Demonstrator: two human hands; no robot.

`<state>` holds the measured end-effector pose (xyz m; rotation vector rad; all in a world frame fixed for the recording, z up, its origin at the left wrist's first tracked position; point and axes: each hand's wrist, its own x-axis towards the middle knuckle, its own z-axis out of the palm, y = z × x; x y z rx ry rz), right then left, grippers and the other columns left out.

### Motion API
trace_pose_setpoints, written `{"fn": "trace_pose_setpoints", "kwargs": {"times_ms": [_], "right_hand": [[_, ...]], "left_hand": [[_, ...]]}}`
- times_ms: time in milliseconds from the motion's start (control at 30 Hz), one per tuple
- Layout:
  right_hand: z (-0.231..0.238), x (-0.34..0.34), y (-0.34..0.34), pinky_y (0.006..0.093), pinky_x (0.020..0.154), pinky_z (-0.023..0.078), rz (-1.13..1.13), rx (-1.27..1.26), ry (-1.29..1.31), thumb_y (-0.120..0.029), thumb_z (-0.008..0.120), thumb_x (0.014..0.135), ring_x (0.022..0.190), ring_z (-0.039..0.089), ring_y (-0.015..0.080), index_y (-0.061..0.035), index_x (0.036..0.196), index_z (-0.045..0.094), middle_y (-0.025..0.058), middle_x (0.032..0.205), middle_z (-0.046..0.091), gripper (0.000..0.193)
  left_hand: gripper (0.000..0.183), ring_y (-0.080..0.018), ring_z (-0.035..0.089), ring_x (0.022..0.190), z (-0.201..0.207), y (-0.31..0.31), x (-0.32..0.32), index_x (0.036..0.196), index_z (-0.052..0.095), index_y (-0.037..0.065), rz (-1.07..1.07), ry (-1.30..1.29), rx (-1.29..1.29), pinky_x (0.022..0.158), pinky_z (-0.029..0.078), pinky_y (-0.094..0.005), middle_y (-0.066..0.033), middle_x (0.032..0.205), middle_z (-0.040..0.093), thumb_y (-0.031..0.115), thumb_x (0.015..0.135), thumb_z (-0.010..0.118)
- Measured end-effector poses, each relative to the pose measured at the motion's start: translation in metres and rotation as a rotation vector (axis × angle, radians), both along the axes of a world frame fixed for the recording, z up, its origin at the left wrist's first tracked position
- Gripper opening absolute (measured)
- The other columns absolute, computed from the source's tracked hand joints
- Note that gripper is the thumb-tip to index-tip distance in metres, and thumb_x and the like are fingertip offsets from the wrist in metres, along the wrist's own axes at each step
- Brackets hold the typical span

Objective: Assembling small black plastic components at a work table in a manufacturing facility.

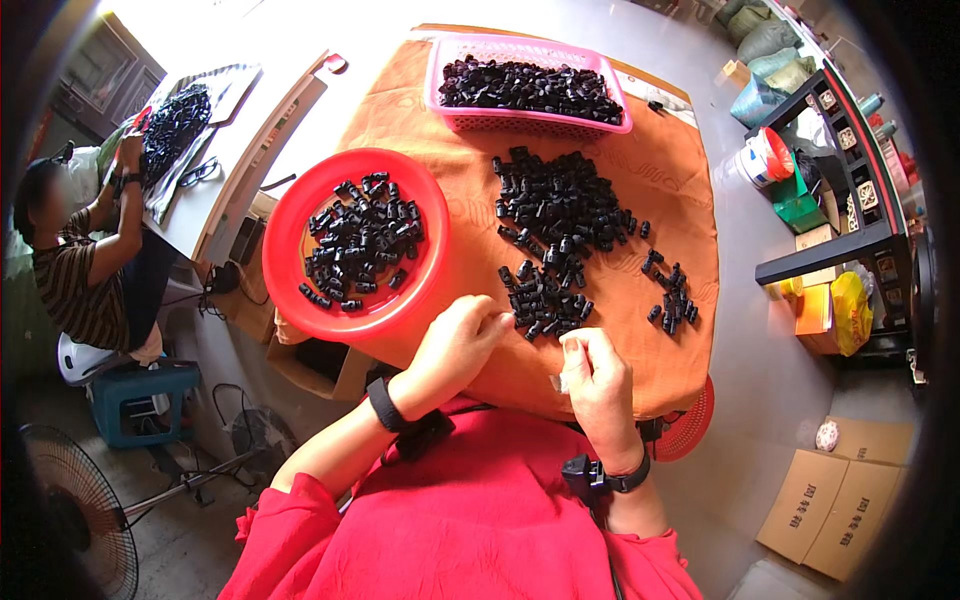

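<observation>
Workshop floor is showing grey around an orange-covered worktop point(680, 190), with cardboard boxes point(835, 500) lying at lower right and a fan point(70, 510) standing at lower left. Another person point(85, 250) is sitting at a second table far left, handling black parts. On the worktop, a pink basket point(530, 122) is sitting at the far edge, full of black clips. A red bowl point(290, 250) is overhanging the left edge, also holding clips. A loose pile of clips point(560, 220) is lying mid-cloth. Left hand point(455, 345) is curling, fingertips touching the pile's near edge. Right hand point(597, 375) is closing in a pinch just beside it; cannot tell what it's holding.
</observation>
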<state>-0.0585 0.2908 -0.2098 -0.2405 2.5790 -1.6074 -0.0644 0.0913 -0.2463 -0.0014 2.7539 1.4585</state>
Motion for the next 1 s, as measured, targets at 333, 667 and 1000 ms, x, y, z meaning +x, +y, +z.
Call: {"fn": "trace_pose_setpoints", "kwargs": {"times_ms": [333,667,1000], "right_hand": [[0.024,0.007,-0.003,0.0265,0.051,0.047,0.226,-0.128,-0.044,-0.007,0.061,0.097,0.056,0.058,0.0089,-0.0032,0.123,0.06,0.0059,0.07,0.061,0.026],[0.025,0.011,0.001,0.0234,0.051,0.048,0.205,-0.257,-0.116,-0.003,0.062,0.095,0.057,0.058,0.0061,-0.0015,0.115,0.057,0.0016,0.069,0.062,0.021],[0.024,0.013,-0.002,0.0274,0.051,0.049,0.218,-0.132,0.053,0.003,0.062,0.088,0.054,0.06,0.0103,-0.0013,0.117,0.054,0.0041,0.065,0.059,0.03]], "left_hand": [[0.023,-0.0029,0.029,0.055,0.041,-0.006,0.017,0.094,0.059,0.01,-0.173,-0.784,1.15,0.048,0.022,-0.021,0.0089,0.065,0.037,0.032,0.102,0.055],[0.026,-0.006,0.041,0.055,0.044,0.002,0.023,0.092,0.06,0.01,-0.117,-0.824,1.333,0.049,0.031,-0.021,0.0035,0.07,0.051,0.034,0.1,0.058],[0.016,-0.0076,0.049,0.062,0.033,0.001,0.025,0.098,0.06,0.008,-0.096,-0.789,1.483,0.056,0.038,-0.0214,0.0007,0.076,0.056,0.024,0.097,0.064]]}}
